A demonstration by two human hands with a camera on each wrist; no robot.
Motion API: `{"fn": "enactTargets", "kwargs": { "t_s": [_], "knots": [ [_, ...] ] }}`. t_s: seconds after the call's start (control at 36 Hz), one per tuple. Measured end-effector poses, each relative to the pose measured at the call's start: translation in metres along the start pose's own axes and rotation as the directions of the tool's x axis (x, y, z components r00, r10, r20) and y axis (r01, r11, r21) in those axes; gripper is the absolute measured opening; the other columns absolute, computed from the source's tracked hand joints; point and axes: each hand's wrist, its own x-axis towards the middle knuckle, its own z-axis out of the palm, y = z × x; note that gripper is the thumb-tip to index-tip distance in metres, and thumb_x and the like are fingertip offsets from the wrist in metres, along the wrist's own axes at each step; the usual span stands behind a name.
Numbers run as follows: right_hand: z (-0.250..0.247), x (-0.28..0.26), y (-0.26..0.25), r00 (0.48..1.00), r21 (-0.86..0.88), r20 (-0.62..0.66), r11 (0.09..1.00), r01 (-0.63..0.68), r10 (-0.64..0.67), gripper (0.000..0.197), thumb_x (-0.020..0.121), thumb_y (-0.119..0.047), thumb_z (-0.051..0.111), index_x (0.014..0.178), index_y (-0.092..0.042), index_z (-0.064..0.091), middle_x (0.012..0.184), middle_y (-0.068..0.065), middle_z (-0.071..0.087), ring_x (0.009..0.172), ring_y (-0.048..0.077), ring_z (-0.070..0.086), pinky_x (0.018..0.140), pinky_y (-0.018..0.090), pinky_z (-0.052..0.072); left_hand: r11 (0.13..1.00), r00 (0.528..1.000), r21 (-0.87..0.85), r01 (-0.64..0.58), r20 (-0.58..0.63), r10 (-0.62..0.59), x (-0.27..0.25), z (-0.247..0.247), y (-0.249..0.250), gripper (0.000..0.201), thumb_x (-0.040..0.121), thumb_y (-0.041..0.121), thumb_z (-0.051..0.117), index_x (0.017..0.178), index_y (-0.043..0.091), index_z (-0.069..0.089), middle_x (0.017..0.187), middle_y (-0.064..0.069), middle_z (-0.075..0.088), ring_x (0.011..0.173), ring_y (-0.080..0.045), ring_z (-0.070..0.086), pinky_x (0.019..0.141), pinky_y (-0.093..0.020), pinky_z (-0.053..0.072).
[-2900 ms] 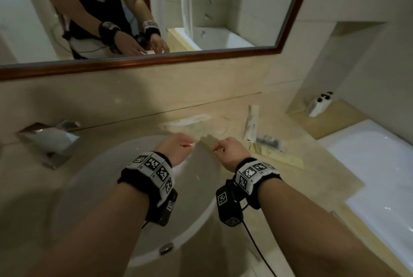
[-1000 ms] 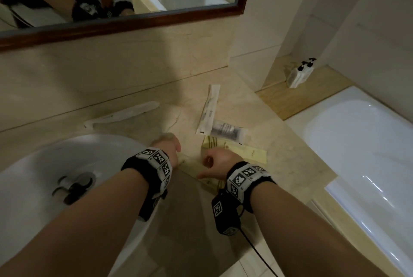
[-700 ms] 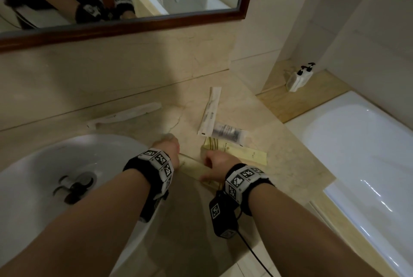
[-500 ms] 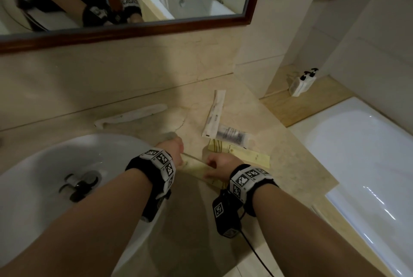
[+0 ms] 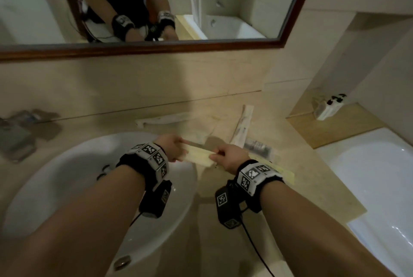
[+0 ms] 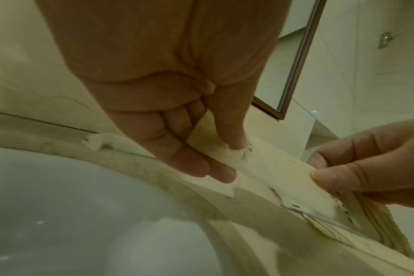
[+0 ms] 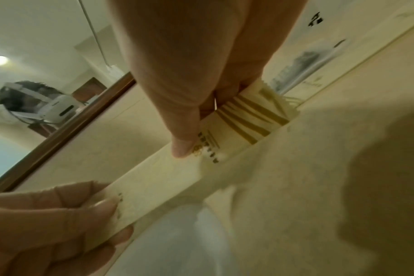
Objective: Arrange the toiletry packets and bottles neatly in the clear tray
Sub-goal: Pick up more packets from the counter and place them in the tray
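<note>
Both hands hold one long cream packet [image 5: 199,156] just above the bench [image 5: 223,189], at the right rim of the white sink [image 5: 67,187]. The left hand [image 5: 172,147] pinches its left end, the right hand [image 5: 231,157] its right end, thumb on top. More packets [image 5: 242,123] lie on the far bench.

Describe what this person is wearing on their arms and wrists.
Both forearms are bare, no sleeves. Each wrist carries a black band faced with white square tiles printed with black-and-white coded markers. A black boxy camera unit hangs under each wrist, also marker-tagged, with a thin black cable trailing back.
</note>
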Motion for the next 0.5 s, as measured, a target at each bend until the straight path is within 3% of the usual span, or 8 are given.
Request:
{"fn": "enactTargets", "kwargs": {
  "t_s": [0.06,0.14,0.19,0.31,0.39,0.42,0.5],
  "knots": [
    [0.004,0.0,-0.019,1.0,0.01,-0.019,1.0,0.021,-0.021,0.033,0.093,-0.039,0.053,0.114,-0.015,0.061,0.114,0.008,0.065,0.108,0.027,0.058,0.082,0.027,0.04,1.0,0.998,-0.016,0.024,-0.059,-0.025,-0.009,-0.018,-0.012,0.034,0.086,0.007,0.062,0.12,0.011,0.059,0.097,-0.009,0.06,0.076,-0.019,0.062,0.066,-0.023,0.053],
    [0.016,0.001,-0.051,0.997,0.01,-0.018,0.997,0.071,-0.07,0.036,0.092,-0.038,0.054,0.117,-0.013,0.06,0.115,0.01,0.065,0.106,0.027,0.06,0.088,0.031,0.045,0.995,0.989,-0.088,0.038,-0.138,-0.05,-0.028,-0.046,-0.037,0.034,0.086,0.01,0.063,0.119,0.012,0.058,0.098,-0.01,0.062,0.085,-0.023,0.063,0.073,-0.029,0.056],
    [0.023,0.001,-0.069,0.995,0.015,-0.017,0.995,0.104,-0.103,0.035,0.092,-0.037,0.054,0.117,-0.012,0.059,0.111,0.009,0.066,0.102,0.026,0.061,0.085,0.031,0.046,0.989,0.981,-0.14,0.052,-0.176,-0.077,-0.04,-0.061,-0.05,0.034,0.087,0.012,0.062,0.12,0.01,0.056,0.101,-0.013,0.062,0.087,-0.025,0.064,0.078,-0.035,0.056],
    [0.046,-0.008,-0.122,0.973,-0.029,-0.005,0.972,0.232,-0.232,0.036,0.092,-0.036,0.055,0.122,-0.016,0.054,0.107,0.002,0.062,0.089,0.016,0.055,0.078,0.025,0.043,0.973,0.948,-0.213,0.083,-0.286,-0.143,-0.072,-0.096,-0.087,0.031,0.09,0.011,0.057,0.121,0.008,0.055,0.079,-0.006,0.056,0.063,-0.017,0.057,0.062,-0.026,0.052],
    [0.066,-0.019,-0.164,0.947,-0.04,0.002,0.946,0.322,-0.322,0.034,0.088,-0.041,0.058,0.116,-0.024,0.051,0.101,-0.003,0.059,0.088,0.016,0.059,0.081,0.031,0.051,0.958,0.92,-0.265,0.104,-0.34,-0.194,-0.098,-0.122,-0.116,0.033,0.092,0.009,0.054,0.125,0.005,0.052,0.07,-0.003,0.049,0.055,-0.013,0.05,0.044,-0.017,0.047],
    [0.073,-0.024,-0.177,0.936,-0.031,0.001,0.935,0.352,-0.352,0.033,0.086,-0.041,0.061,0.113,-0.025,0.05,0.097,-0.006,0.056,0.087,0.015,0.058,0.079,0.03,0.05,0.954,0.915,-0.282,0.106,-0.347,-0.204,-0.107,-0.131,-0.126,0.033,0.093,0.009,0.054,0.125,0.004,0.052,0.072,-0.004,0.051,0.056,-0.013,0.05,0.043,-0.017,0.047],
    [0.094,-0.043,-0.221,0.896,-0.083,0.013,0.893,0.443,-0.444,0.034,0.08,-0.039,0.069,0.098,-0.028,0.042,0.083,-0.014,0.047,0.079,0.011,0.051,0.062,0.021,0.041,0.936,0.892,-0.328,0.124,-0.376,-0.25,-0.137,-0.157,-0.16,0.033,0.093,0.009,0.053,0.125,0.003,0.052,0.092,-0.013,0.054,0.063,-0.018,0.055,0.058,-0.026,0.05]
  ]
}}
